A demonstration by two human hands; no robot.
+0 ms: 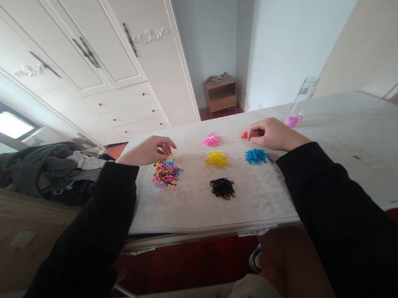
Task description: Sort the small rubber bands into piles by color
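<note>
My left hand (155,149) is over the far edge of a mixed pile of small coloured rubber bands (166,175). Its fingers are curled, with a yellow rubber band (171,156) at the tips. Over a small red pile of bands (244,135), my right hand (270,133) has its thumb and fingers drawn together. That hand partly covers the red pile, and what is in its fingertips is hidden. Just nearer lies a blue pile (256,156). Pink (211,139), yellow (216,159) and black (222,188) piles form a column between my hands.
A clear glass bottle (305,95) stands at the table's far right, with a pink object (293,121) by its base. The white table (190,214) ends close to my body. Dark clothes (42,170) are heaped at left; a white wardrobe (129,99) stands beyond.
</note>
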